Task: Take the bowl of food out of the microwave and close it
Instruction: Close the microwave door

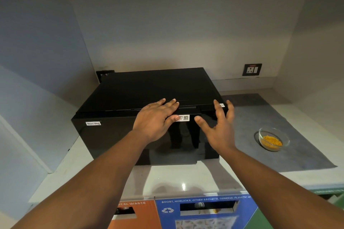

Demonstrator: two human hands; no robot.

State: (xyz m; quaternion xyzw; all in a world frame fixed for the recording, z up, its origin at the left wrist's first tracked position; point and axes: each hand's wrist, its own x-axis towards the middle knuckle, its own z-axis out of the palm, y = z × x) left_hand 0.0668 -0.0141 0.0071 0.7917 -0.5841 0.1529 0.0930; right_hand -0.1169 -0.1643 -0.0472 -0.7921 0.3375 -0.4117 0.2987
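A black microwave (pixel 119 98) stands on the counter with its door closed; a "Non-Veg" label sits on the door's upper left. My left hand (pixel 156 119) lies flat on the top front edge of the microwave, fingers spread. My right hand (pixel 219 128) hovers open just in front of the door's upper right corner, fingers apart and holding nothing. A small glass bowl (pixel 272 140) with orange-yellow food rests on the grey mat to the right of the microwave, apart from both hands.
A grey mat (pixel 290 156) covers the right part of the white counter (pixel 167 180). A wall socket (pixel 252 69) is behind at the right. Below the counter edge are waste bins with orange and blue labels (pixel 202 210). Cabinets hang overhead.
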